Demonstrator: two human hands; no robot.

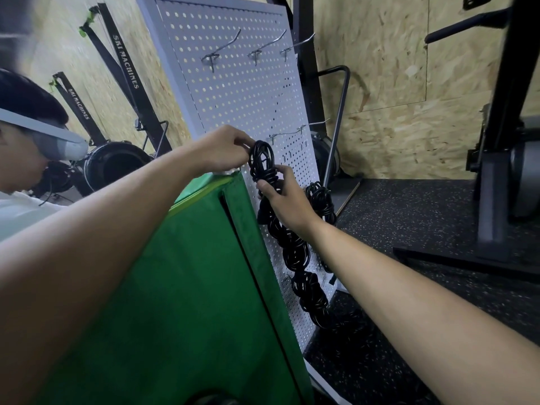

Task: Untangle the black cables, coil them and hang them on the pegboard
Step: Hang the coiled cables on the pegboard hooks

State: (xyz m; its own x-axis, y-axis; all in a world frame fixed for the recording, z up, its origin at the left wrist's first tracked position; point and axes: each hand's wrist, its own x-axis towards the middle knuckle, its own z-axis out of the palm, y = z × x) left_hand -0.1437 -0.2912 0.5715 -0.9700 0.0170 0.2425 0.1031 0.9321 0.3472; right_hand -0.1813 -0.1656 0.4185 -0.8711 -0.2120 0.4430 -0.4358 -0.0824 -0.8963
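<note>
A white pegboard [233, 92] leans upright in front of me, with several metal hooks [222, 51] in its upper part and one hook [301, 128] lower right. My left hand [225, 150] pinches the top loop of a black coiled cable [263, 162] held against the board. My right hand [285, 198] grips the same cable just below, where the wraps bunch together. The rest of this cable [304, 273] hangs down the board in a chain of loops. A second black cable bundle [321, 203] hangs to the right, partly behind my right hand.
A green fabric box [187, 273] stands against the board's lower left. A person wearing a headset [43, 135] is at the far left. Black exercise machines [496, 141] stand on the speckled rubber floor [409, 217] to the right and behind. Chipboard walls [394, 83] close the back.
</note>
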